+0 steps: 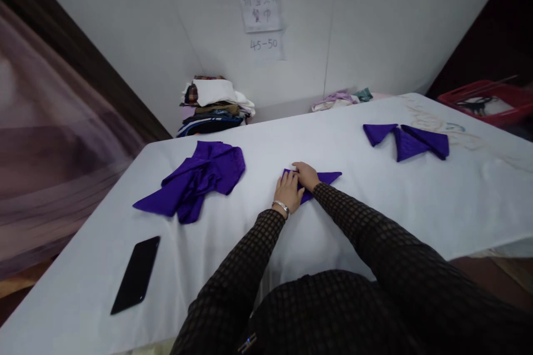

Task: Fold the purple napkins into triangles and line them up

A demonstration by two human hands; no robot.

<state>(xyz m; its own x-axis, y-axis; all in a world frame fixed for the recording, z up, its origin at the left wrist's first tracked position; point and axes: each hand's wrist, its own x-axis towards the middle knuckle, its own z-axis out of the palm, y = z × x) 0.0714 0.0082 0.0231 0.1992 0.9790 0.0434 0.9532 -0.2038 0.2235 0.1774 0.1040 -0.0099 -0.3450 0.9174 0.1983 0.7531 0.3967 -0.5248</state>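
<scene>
White table [375, 205], purple napkin [327, 177] lying crosswise, tip pointing right, left hand [288, 191] and right hand [307, 175] spread flat on it

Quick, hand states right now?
Left hand: open, flat on the purple napkin.
Right hand: on the same napkin; grip cannot be told.

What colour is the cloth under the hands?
Deep purple, with no pattern. The folded cloth shows best in the head view.
</scene>
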